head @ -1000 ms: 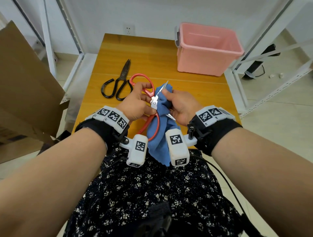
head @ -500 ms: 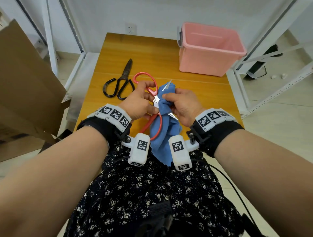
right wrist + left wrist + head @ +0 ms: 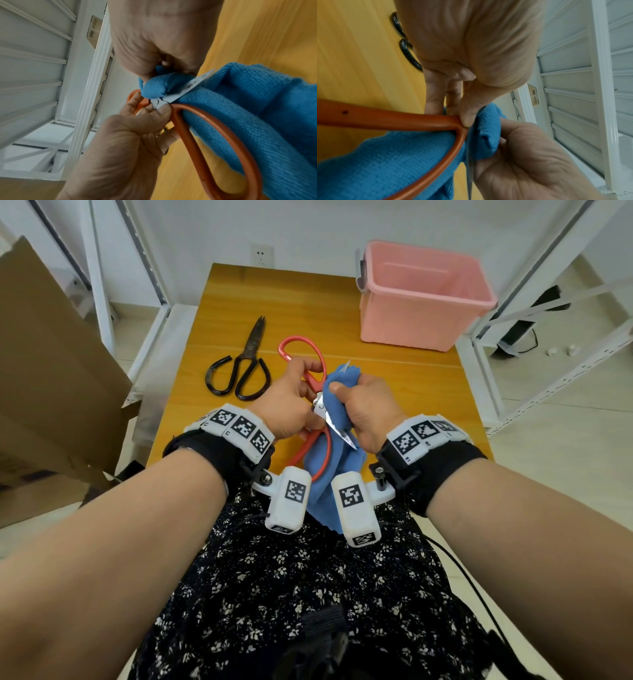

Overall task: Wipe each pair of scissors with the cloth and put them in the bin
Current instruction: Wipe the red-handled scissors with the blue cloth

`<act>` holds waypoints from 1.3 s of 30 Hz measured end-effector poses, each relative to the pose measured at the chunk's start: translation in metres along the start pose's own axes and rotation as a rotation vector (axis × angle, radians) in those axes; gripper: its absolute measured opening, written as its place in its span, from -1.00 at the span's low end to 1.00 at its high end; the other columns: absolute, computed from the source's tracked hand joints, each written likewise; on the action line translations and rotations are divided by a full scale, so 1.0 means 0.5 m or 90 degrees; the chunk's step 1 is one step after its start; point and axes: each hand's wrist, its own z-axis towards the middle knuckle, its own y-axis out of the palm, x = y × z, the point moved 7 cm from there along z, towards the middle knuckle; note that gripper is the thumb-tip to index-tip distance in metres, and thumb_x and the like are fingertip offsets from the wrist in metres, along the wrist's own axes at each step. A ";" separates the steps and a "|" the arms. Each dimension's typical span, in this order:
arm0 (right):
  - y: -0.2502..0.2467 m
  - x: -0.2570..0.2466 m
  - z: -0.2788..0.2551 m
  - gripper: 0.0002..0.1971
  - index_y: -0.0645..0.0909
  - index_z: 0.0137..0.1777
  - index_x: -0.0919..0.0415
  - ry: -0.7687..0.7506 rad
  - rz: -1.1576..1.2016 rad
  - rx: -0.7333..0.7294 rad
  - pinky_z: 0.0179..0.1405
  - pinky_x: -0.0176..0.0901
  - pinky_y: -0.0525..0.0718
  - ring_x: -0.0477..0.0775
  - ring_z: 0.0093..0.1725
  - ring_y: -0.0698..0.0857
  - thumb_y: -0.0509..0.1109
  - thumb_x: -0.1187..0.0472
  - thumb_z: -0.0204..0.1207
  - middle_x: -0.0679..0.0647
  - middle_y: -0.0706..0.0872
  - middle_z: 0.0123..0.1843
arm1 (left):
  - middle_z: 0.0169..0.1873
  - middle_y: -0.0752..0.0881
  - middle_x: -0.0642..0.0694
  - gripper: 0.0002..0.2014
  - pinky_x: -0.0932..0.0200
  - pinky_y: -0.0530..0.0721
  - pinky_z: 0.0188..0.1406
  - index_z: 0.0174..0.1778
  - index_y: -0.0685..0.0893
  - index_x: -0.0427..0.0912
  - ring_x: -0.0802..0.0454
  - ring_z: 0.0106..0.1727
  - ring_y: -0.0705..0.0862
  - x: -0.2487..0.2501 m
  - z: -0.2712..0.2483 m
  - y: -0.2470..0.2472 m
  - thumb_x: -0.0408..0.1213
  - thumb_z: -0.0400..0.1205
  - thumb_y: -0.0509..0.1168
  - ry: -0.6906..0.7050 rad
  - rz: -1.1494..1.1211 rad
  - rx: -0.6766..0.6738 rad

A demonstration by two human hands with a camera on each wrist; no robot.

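While the left hand (image 3: 287, 402) grips the red scissors (image 3: 310, 371) above the desk's (image 3: 394, 392) near edge, the right hand (image 3: 368, 409) clutches the blue cloth (image 3: 337, 402) around one blade (black scissors (image 3: 245, 364) lie left; the pink bin (image 3: 423, 299) occupies the far right corner).

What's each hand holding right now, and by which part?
Left hand grips the red scissors by the handles, near the pivot. Right hand holds the blue cloth, bunched around one open blade.

red scissors (image 3: 317, 371) open, cloth-wrapped blade

Bin (image 3: 424, 302) behind, scissors (image 3: 241, 364) left.
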 end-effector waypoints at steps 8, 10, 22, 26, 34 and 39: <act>-0.005 0.003 -0.009 -0.93 0.58 -0.04 0.14 -0.019 -0.020 0.016 0.21 0.30 0.72 0.23 -0.01 0.72 0.34 0.19 0.69 0.11 0.70 -0.11 | -0.08 0.57 -0.26 -0.27 -0.08 0.71 -0.36 0.42 0.30 -0.05 -0.09 -0.37 0.62 0.010 -0.008 0.011 -0.72 0.45 0.37 -0.001 -0.023 -0.011; -0.011 -0.003 -0.008 -0.78 0.57 -0.12 0.14 -0.017 -0.045 0.038 0.23 0.34 0.70 0.31 0.06 0.74 0.31 0.04 0.71 0.19 0.72 -0.09 | -0.13 0.55 -0.22 -0.28 -0.19 0.75 -0.26 0.41 0.31 -0.03 -0.13 -0.32 0.63 0.017 -0.008 0.014 -0.72 0.46 0.37 0.000 -0.035 -0.014; -0.006 0.010 -0.015 -0.72 0.49 0.40 0.15 -0.070 -0.032 -0.047 -0.04 -0.14 0.77 -0.01 0.00 0.71 0.28 0.30 0.72 0.01 0.67 0.07 | -0.11 0.58 -0.26 -0.25 -0.19 0.75 -0.21 0.43 0.31 -0.03 -0.15 -0.30 0.67 0.019 -0.011 0.022 -0.76 0.46 0.34 -0.015 -0.013 -0.041; -0.027 -0.005 -0.001 -0.86 0.62 0.06 0.18 -0.084 -0.032 0.051 0.15 0.17 0.70 0.19 -0.01 0.72 0.26 0.15 0.74 0.17 0.73 -0.06 | -0.11 0.58 -0.26 -0.28 0.05 0.71 -0.39 0.45 0.29 -0.08 0.06 -0.43 0.66 0.035 -0.008 0.031 -0.74 0.47 0.33 0.008 -0.013 -0.050; -0.021 -0.007 0.005 -0.85 0.58 0.22 0.15 -0.090 -0.040 -0.004 0.25 0.18 0.70 0.18 0.18 0.72 0.26 0.19 0.74 0.16 0.73 0.16 | -0.14 0.56 -0.27 -0.26 -0.19 0.75 -0.26 0.44 0.29 -0.08 -0.11 -0.35 0.64 0.038 -0.006 0.027 -0.77 0.44 0.34 0.008 0.003 -0.053; -0.018 -0.009 -0.005 -0.80 0.53 0.28 0.14 -0.116 -0.042 -0.031 -0.02 -0.21 0.71 -0.11 -0.01 0.70 0.29 0.31 0.70 -0.04 0.69 0.04 | -0.06 0.57 -0.33 -0.24 -0.43 0.69 -0.15 0.41 0.30 -0.05 -0.25 -0.23 0.61 0.033 -0.004 0.018 -0.78 0.42 0.33 0.010 -0.005 -0.062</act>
